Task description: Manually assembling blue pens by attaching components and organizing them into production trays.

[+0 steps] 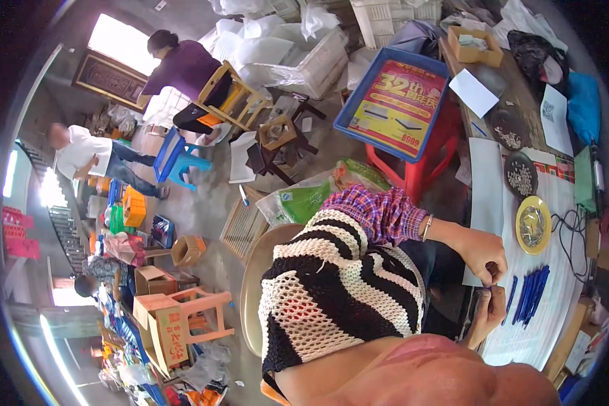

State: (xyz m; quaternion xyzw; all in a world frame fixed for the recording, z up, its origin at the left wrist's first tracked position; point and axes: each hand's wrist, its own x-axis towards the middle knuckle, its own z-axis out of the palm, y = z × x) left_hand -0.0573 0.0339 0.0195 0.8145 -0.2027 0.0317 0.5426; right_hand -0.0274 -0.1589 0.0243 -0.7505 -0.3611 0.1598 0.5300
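My left hand (479,256), below a plaid cuff and a bracelet, pinches at the table's near edge. Its fingertips meet those of my right hand (488,314), which is closed too. A bit of slim blue piece (486,288) shows between them; the fingers cover most of it. Just beyond, several blue pen-like sticks (531,295) lie side by side on the pale table cover (521,344), with a single blue stick (510,300) apart from them. A yellow plate (533,251) of small shiny parts stands past my left hand. Beside it, a dark bowl (523,193) holds small pale pieces.
A second dark bowl (507,145), white paper (474,93) and a black cable (570,245) lie on the table. A blue tray (356,132) rests on a red stool (423,166). Cartons (157,331) and stools crowd the floor. One person (189,64) sits; another (91,152) stands.
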